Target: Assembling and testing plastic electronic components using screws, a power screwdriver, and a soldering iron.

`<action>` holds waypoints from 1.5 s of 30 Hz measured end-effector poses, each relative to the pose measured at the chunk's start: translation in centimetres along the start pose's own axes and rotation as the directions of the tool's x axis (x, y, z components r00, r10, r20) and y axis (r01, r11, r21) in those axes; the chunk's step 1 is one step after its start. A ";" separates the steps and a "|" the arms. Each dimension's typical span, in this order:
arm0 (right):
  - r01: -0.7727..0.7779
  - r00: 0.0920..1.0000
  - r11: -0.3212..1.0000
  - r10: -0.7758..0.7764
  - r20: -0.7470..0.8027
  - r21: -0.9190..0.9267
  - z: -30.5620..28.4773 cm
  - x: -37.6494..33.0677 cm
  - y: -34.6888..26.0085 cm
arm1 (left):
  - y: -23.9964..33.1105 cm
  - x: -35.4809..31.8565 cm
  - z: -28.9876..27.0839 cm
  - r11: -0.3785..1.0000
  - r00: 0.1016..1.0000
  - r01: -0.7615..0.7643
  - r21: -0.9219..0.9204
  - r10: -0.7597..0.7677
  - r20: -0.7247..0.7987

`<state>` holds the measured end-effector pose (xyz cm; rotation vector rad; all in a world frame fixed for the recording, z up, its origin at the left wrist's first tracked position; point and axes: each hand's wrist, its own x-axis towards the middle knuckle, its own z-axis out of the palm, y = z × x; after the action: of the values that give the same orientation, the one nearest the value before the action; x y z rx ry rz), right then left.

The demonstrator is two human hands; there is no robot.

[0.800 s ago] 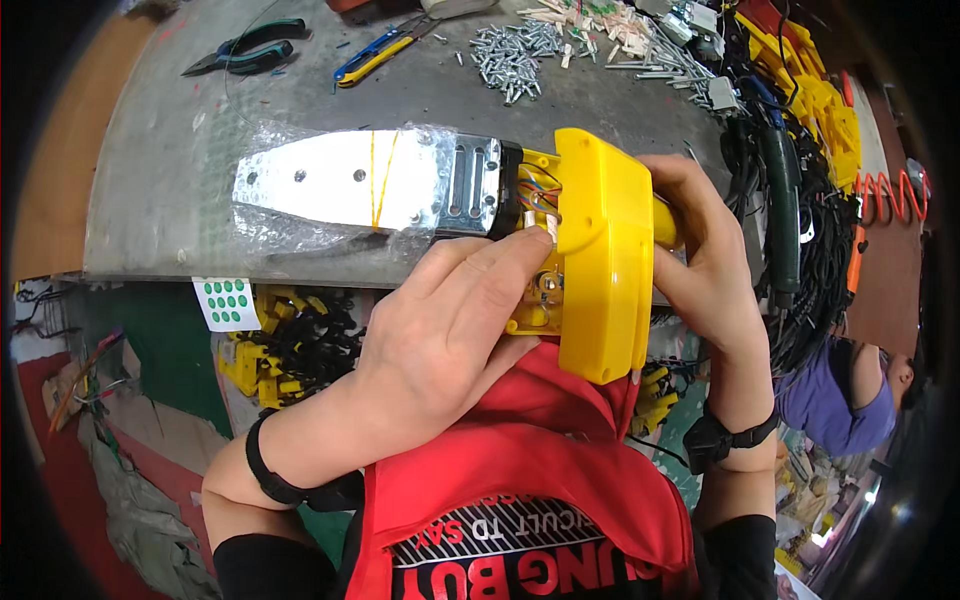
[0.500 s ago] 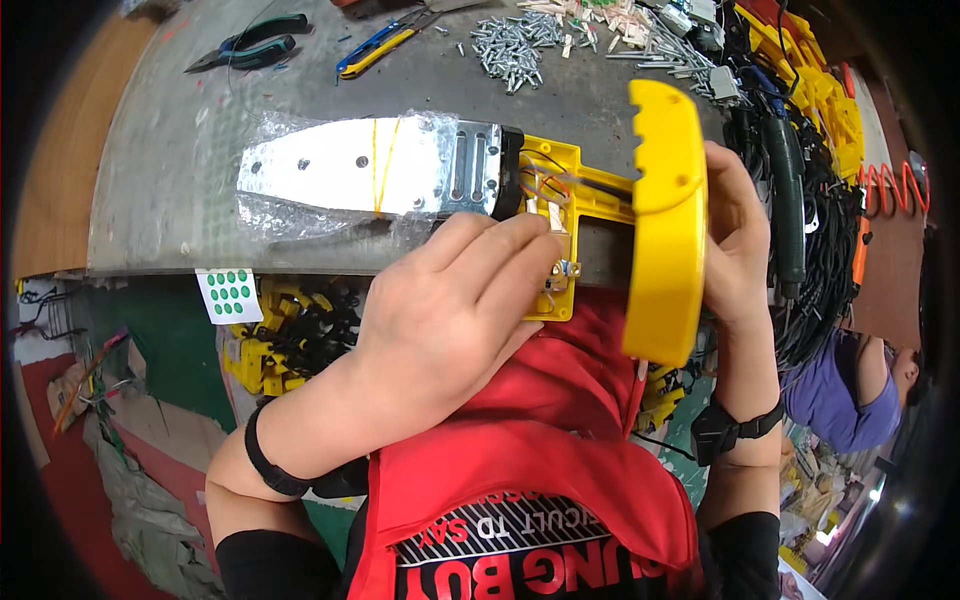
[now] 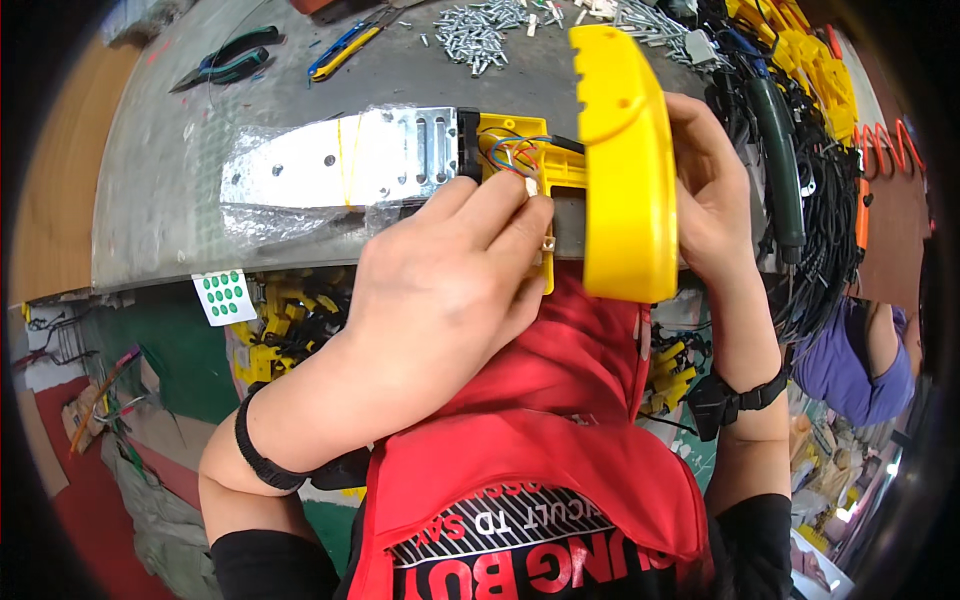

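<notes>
A yellow power-tool body (image 3: 530,165) with a silver blade (image 3: 340,160) wrapped in clear film lies on the grey bench (image 3: 160,200), its inside and coloured wires exposed. My left hand (image 3: 450,290) presses its fingers on the open yellow body near the wires and a small screw. My right hand (image 3: 705,185) holds the yellow housing cover (image 3: 625,160) on edge, lifted off the body at its right side.
A pile of screws (image 3: 475,30), a yellow-blue cutter (image 3: 345,45) and dark pliers (image 3: 230,60) lie at the bench's far side. Yellow parts and black cables (image 3: 800,150) crowd the right. Another person in purple (image 3: 870,360) is at the right edge.
The yellow cover lay flat over the tool body; my right hand has swung it up on edge, exposing the wiring. My left fingers moved onto the open body.
</notes>
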<state>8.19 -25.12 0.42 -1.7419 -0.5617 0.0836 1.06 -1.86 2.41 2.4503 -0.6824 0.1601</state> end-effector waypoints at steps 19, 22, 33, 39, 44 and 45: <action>0.043 0.996 0.938 -0.013 0.089 -0.344 0.5 2.1 -1.3 | -1.5 -0.5 0.9 0.989 0.990 -0.109 -0.102 0.099 -0.103; -0.041 0.990 0.965 0.074 0.117 -0.260 0.7 1.8 -0.9 | -1.5 -0.7 0.8 0.994 0.990 -0.102 -0.032 0.098 -0.103; 0.243 0.967 0.840 -0.171 0.187 -0.485 1.2 1.1 -1.0 | -1.2 -3.9 0.8 0.973 0.993 0.038 -0.227 -0.063 -0.102; 0.255 0.966 0.831 -0.200 0.161 -0.495 1.9 1.3 -0.8 | -1.4 -5.5 1.1 0.959 0.990 0.006 -0.284 -0.046 -0.135; 0.265 0.964 0.813 -0.218 0.150 -0.519 2.0 1.3 -0.5 | -1.0 -5.3 0.7 0.878 0.991 0.087 -0.471 -0.122 -0.046; 0.260 0.966 0.810 -0.225 0.132 -0.526 1.9 1.1 -0.4 | -1.1 -5.0 0.8 0.817 0.988 0.090 -0.570 -0.144 -0.049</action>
<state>8.39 -22.91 0.60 -2.2022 -0.9178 -0.2258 -2.73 0.60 -0.07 1.8855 -0.4512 0.0113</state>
